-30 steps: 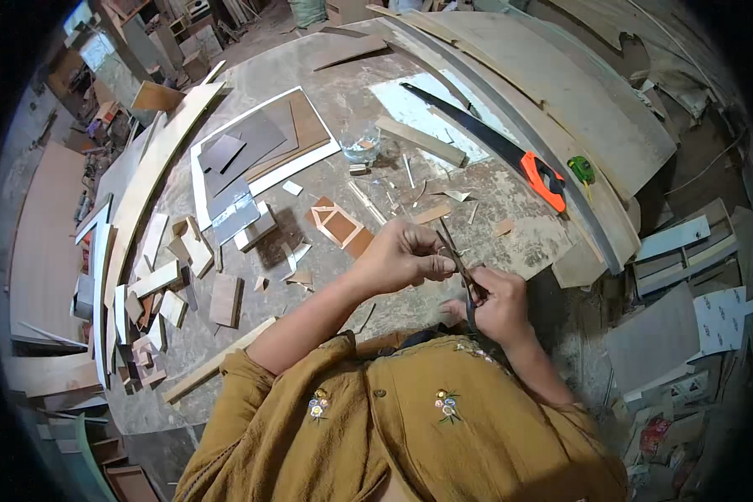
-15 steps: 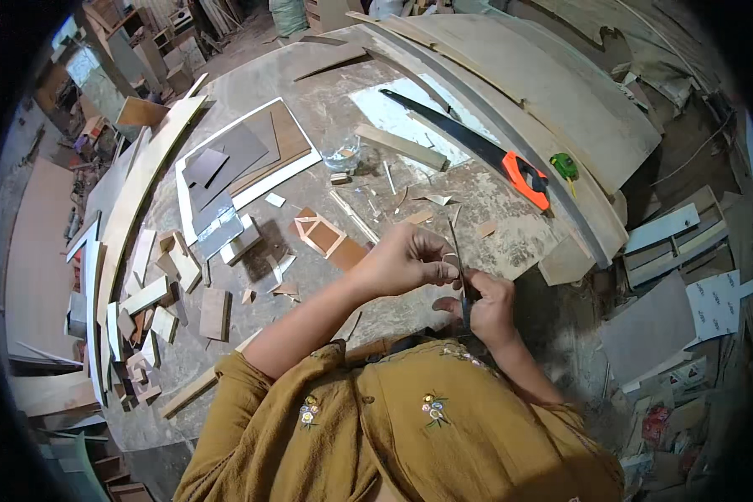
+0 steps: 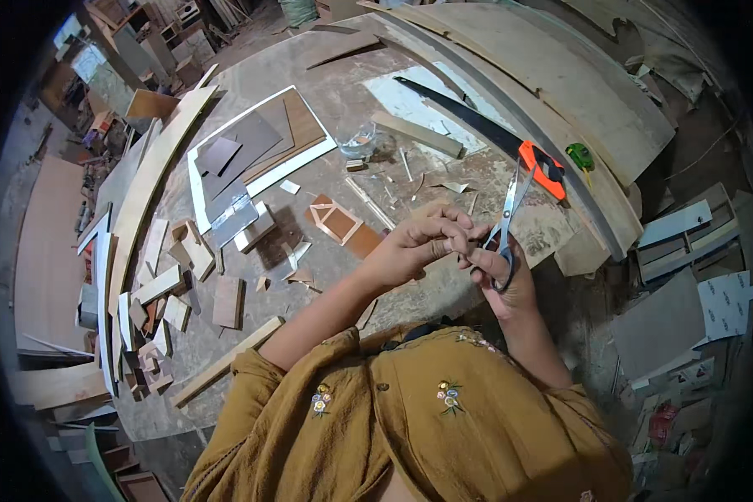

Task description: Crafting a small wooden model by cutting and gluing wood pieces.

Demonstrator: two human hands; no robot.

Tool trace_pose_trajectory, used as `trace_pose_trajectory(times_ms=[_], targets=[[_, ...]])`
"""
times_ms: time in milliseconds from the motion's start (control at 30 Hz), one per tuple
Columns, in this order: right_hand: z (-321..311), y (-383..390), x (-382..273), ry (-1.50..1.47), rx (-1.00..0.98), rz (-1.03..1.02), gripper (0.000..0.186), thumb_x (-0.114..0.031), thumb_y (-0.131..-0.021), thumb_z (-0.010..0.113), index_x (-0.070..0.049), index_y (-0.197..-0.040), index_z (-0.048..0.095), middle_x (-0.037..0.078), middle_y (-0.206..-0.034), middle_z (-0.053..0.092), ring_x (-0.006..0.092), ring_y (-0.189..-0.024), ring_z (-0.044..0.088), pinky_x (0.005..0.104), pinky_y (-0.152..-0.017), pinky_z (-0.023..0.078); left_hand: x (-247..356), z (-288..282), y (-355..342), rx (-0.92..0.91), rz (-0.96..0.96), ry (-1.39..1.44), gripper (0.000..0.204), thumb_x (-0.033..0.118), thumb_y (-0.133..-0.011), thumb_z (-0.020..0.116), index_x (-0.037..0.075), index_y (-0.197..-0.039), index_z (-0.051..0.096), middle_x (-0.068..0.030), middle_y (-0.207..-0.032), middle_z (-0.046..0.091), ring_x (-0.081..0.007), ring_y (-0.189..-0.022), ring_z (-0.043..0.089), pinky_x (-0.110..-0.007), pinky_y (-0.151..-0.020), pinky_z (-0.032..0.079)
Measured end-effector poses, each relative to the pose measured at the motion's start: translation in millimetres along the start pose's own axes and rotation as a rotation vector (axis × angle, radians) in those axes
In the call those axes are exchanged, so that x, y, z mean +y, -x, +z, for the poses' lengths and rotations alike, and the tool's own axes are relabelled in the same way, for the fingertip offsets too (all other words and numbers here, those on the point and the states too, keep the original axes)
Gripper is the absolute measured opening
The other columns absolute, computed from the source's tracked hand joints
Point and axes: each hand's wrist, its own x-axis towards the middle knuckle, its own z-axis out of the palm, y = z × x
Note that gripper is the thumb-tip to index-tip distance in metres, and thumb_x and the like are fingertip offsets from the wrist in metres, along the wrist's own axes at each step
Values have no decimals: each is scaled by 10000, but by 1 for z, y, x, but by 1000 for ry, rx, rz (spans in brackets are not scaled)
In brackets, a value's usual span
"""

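A pair of scissors (image 3: pixel 506 224) with blue-grey handles stands in my right hand (image 3: pixel 510 289), blades slightly apart and pointing away from me. My left hand (image 3: pixel 420 249) is closed beside it, thumb and fingers pinched together near the right fingertips. Whatever lies in that pinch is too small or hidden to make out. Just beyond the left wrist, a brown board with pale wood strips on it (image 3: pixel 336 221) lies on the worktable (image 3: pixel 410 305). Small offcuts (image 3: pixel 452 187) are scattered past my hands.
A handsaw (image 3: pixel 540 167) with an orange handle and a green tape measure (image 3: pixel 579 156) lie at the far right. Flat sheets (image 3: pixel 263 134), a clear tub (image 3: pixel 358 140) and a wood bar (image 3: pixel 417 134) sit farther back. Wood blocks (image 3: pixel 228 301) crowd the left.
The scissors have swung from edge-on near the left fingers to tilted right, with blades pointing away. My right hand has turned and shifted right. The view has moved slightly.
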Motion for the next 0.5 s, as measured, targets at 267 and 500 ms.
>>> trace_pose_trajectory(times_ms=[267,500], targets=[[9,-16,11,119,63,-118,324,-41,-724,754,-69,-991,572,5,-816,596,110,-660,623,206,-514,450,-34,-6,30,245,-143,230,392,94,-864,562,-18,-1240,561,-75,-1175,602,-130,-940,578,-245,-718,462],[19,-23,27,277,5,-138,248,-26,-782,731,-44,-965,565,-11,-780,595,72,-664,586,200,-559,450,-34,2,37,499,-163,240,255,176,-895,650,-26,-1049,673,-51,-882,667,-120,-759,607,-265,-661,486]])
